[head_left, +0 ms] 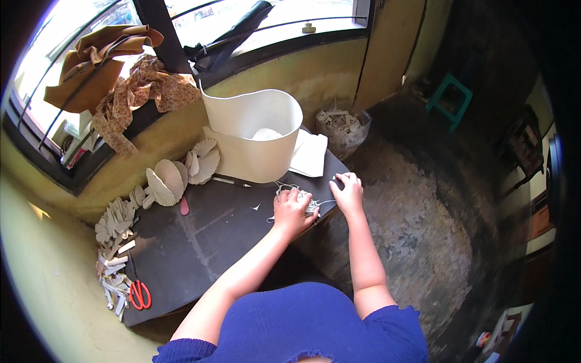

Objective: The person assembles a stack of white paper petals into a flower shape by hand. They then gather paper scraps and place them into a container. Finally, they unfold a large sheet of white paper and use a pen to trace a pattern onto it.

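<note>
Use the dark worktop (169, 254) beneath your fingers as a backing, since its edge runs close to them and loose bits could slip over. Mind the curled white sheet (254, 160) standing just beyond the fingers of your left hand (290, 213); a wide sweep may knock it. Those fingers curl over the tangle of strips (311, 206), gripping it against the worktop. To the right of it, at the edge, the fingers of your right hand (348, 193) are bent; I cannot tell whether they pinch anything. Gathering inward from the edge, with a light, cupped hold, should best stop stray ends from escaping. The tangle looks pale, thin and stringy, with loops poking out ahead of your left fingers and beside them. One fine strand (327, 201) reaches from it toward your right fingers.
</note>
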